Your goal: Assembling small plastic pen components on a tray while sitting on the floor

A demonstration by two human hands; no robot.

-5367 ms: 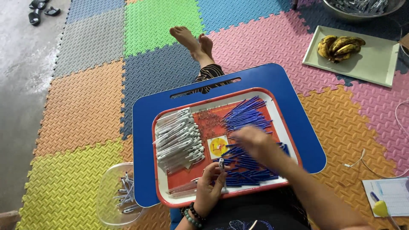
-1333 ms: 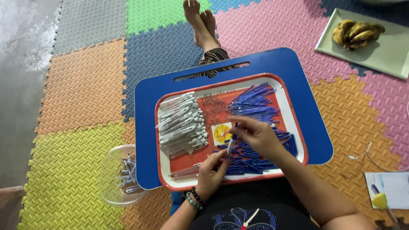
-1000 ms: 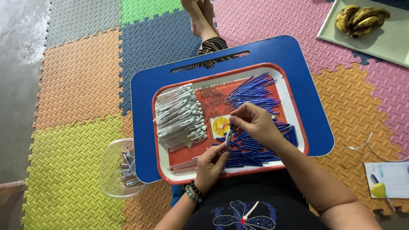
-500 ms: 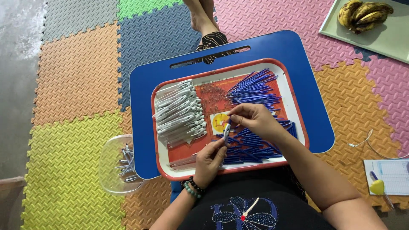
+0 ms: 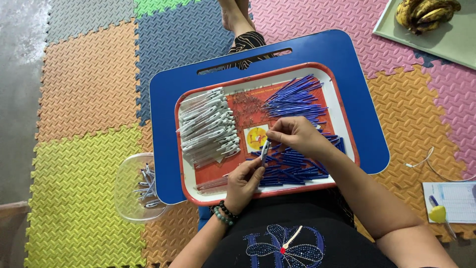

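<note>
Both hands meet over the middle of the red tray (image 5: 342,106). The right hand (image 5: 296,136) pinches the top of one white pen (image 5: 265,149) with a narrow grip, and the left hand (image 5: 244,179) closes on its lower end from below, so the pen stands almost upright between them.

As a judgement, the work is only partly done. A few finished pens (image 5: 146,184) lie in the clear bowl (image 5: 130,196), well to the left of the grip and off the tray. Much is left: a big heap of white barrels (image 5: 207,126) lies just left of the grip, and many blue refills (image 5: 295,97) lie beyond it and under the right hand. A small pile of springs (image 5: 244,101) is beyond the grip too.

The tray rests on a blue lap table (image 5: 364,134). Bananas (image 5: 426,11) on a green tray (image 5: 446,44) are far to the right. Nothing blocks the hands, but the loose refills crowd the space near them.
</note>
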